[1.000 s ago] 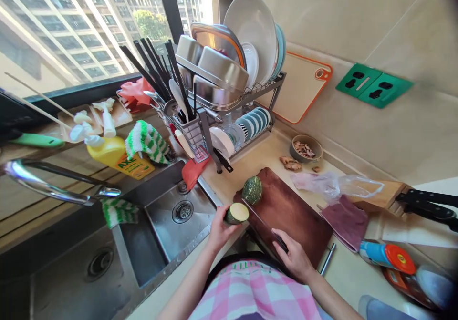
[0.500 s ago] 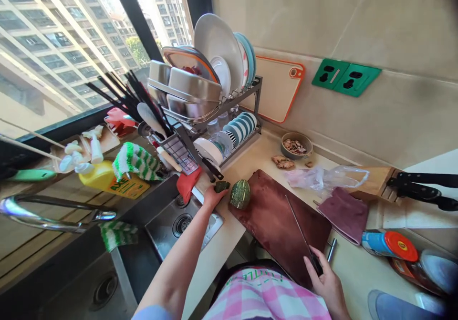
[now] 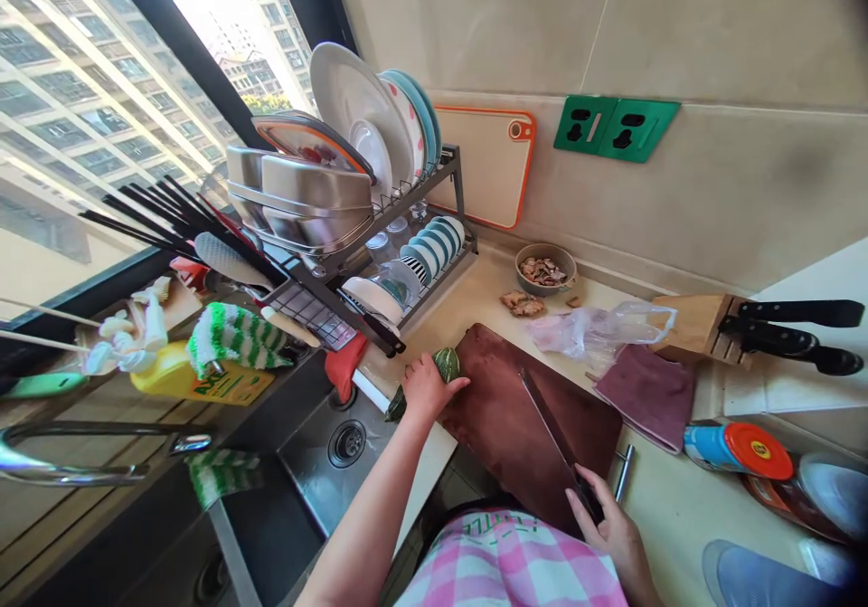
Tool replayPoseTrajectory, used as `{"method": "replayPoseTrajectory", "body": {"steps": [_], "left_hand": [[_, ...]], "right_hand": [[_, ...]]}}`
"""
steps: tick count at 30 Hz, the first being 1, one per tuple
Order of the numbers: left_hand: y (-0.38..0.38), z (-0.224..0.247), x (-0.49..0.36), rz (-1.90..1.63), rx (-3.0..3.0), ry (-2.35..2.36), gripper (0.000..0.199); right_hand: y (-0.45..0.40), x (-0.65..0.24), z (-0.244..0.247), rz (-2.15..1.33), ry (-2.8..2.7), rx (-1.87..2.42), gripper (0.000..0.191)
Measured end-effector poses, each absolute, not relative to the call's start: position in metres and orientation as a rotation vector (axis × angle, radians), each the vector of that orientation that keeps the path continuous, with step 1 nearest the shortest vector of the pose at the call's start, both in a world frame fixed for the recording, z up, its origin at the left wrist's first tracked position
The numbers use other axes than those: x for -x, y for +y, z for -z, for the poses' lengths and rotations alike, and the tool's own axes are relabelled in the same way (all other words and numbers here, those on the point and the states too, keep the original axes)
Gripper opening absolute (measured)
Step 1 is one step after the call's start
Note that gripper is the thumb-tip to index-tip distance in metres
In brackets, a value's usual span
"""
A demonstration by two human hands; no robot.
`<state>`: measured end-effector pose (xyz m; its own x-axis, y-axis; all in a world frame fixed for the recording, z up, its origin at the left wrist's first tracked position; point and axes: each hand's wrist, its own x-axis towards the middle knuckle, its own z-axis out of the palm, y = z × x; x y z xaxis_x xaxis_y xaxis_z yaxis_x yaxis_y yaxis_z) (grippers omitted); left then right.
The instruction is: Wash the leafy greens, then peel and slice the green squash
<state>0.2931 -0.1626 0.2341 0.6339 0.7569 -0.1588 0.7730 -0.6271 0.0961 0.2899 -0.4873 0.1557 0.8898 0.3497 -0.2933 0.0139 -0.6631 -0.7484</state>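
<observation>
My left hand [image 3: 426, 390] is curled over a green striped squash [image 3: 446, 365] at the left edge of the dark red cutting board [image 3: 498, 399]. Part of the squash is hidden under my palm. A second dark green squash piece [image 3: 396, 405] lies by my left wrist, close to the sink edge. My right hand [image 3: 600, 507] grips the black handle of a kitchen knife [image 3: 548, 422]. Its blade points away from me, over the board.
A dish rack [image 3: 353, 290] with plates, bowls and metal pans stands behind the sink [image 3: 305, 471]. At the back sits a small bowl of dried pieces [image 3: 544, 270]. A plastic bag [image 3: 576, 331], a purple cloth [image 3: 647, 394] and a knife block [image 3: 695, 327] are right of the board.
My left hand has moved right, from the dark green piece near the sink to the striped squash. The knife stays in my right hand, its blade turned slightly. The view has shifted a little.
</observation>
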Motion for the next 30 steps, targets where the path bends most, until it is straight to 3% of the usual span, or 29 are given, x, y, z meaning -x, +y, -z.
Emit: {"method": "replayPoseTrajectory", "body": {"steps": [9, 13, 17, 20, 25, 30], "left_hand": [[-0.161, -0.229, -0.289, 0.197, -2.464, 1.136, 0.077], [-0.163, -0.222, -0.243, 0.01, -1.922, 0.717, 0.084], [-0.187, -0.221, -0.189, -0.124, -1.318, 0.616, 0.09], [-0.205, -0.222, -0.155, -0.232, -1.063, 0.688, 0.085], [-0.221, -0.232, -0.103, -0.447, -0.971, 0.892, 0.079], [-0.218, -0.245, -0.032, -0.758, -1.02, 1.164, 0.046]], "right_hand": [[-0.485, -0.294, -0.166, -0.42, -0.296, 2.185, 0.041], [-0.474, -0.299, -0.176, -0.386, -0.327, 2.188, 0.043], [-0.443, -0.311, -0.189, -0.411, -0.756, 2.074, 0.038], [-0.411, -0.318, -0.204, -0.469, -1.171, 1.94, 0.032], [-0.355, -0.317, -0.23, -0.522, -1.786, 1.682, 0.042], [-0.301, -0.281, -0.254, -0.325, -2.213, 1.333, 0.045]]}}
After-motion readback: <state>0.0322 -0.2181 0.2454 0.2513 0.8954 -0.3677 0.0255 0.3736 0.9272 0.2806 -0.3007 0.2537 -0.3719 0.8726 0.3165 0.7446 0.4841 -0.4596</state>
